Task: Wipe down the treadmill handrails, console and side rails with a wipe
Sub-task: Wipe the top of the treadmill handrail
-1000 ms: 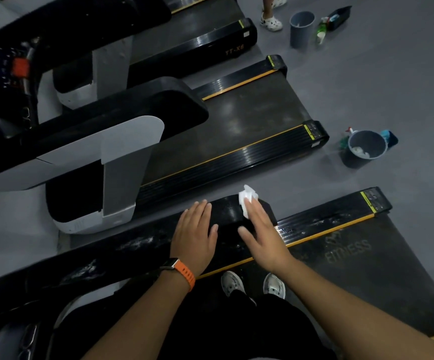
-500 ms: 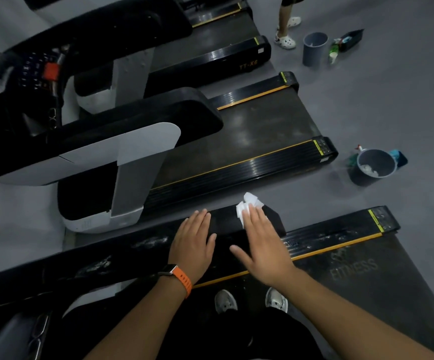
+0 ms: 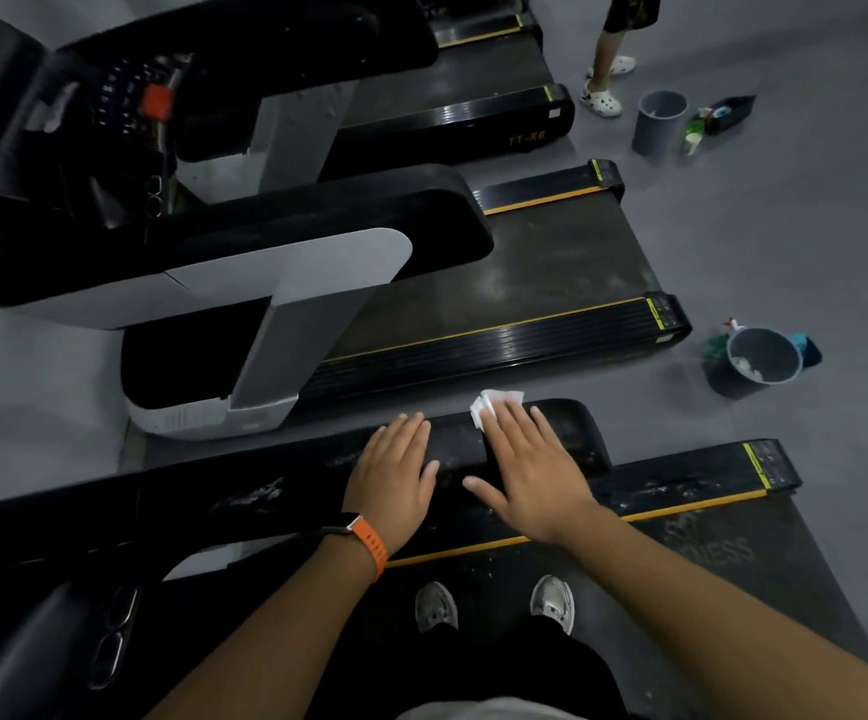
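Head view, looking down over a black handrail (image 3: 572, 439). Beyond it a neighbouring treadmill (image 3: 551, 272) runs parallel, with its grey upright and black arm rising on the near side of its belt. Grey bucket (image 3: 762, 363) on the floor past that machine's rear end, white scraps inside and a spray bottle (image 3: 717, 343) tucked against it. Second bucket (image 3: 660, 122) farther off, a green bottle (image 3: 694, 135) beside it, and another person's legs (image 3: 603, 70) standing near. Writing: "TT-X6" in yellow on the far treadmill's side rail (image 3: 525, 140). Pale letters on my own belt (image 3: 733, 589) end in "NESS", the rest too faint to read. My side rail (image 3: 681, 491) has a yellow stripe and pale spots. Left hand (image 3: 395, 475) lies flat, palm down on the handrail, fingers straight and close together, gripping nothing; orange watch strap (image 3: 369, 545) at the wrist. Right hand (image 3: 530, 470) just beside it, also flat with fingers spread. Its fingertips press a white wipe (image 3: 489, 405) onto the handrail's far edge, and part of the wipe pokes out past them. Handrail top shows pale smears. My grey shoes (image 3: 437, 605) stand on the belt below.
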A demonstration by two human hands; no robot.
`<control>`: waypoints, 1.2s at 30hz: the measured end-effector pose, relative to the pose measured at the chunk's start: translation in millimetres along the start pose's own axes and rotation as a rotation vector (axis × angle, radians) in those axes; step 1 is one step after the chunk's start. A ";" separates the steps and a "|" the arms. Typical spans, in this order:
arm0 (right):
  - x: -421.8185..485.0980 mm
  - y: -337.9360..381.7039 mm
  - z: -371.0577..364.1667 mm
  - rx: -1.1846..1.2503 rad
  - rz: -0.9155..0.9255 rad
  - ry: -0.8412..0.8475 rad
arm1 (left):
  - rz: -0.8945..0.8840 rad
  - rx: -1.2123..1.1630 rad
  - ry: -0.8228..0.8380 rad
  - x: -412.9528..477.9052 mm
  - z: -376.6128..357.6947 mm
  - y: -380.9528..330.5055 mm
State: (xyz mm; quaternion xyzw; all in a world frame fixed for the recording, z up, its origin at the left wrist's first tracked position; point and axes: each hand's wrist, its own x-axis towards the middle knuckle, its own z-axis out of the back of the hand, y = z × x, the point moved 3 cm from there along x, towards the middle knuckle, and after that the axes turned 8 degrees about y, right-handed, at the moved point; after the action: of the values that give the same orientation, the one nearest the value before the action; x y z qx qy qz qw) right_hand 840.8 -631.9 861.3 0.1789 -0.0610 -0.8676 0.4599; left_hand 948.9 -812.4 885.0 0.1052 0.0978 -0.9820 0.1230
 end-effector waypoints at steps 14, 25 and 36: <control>-19.5 24.6 32.2 0.314 -0.145 -0.385 | -0.192 -0.021 0.068 0.7 6.8 21.3; 3.4 -13.5 37.4 0.231 -0.411 -0.366 | -0.235 -0.023 0.086 2.3 9.2 27.0; 2.4 38.8 5.4 -0.114 -0.218 -0.229 | -0.243 -0.049 0.083 3.0 6.3 28.1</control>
State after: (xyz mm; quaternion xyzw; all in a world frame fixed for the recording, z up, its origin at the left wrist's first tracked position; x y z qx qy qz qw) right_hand 867.7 -656.2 876.1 0.0578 -0.0440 -0.9291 0.3627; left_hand 952.3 -841.2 885.8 0.1300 0.1389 -0.9817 0.0013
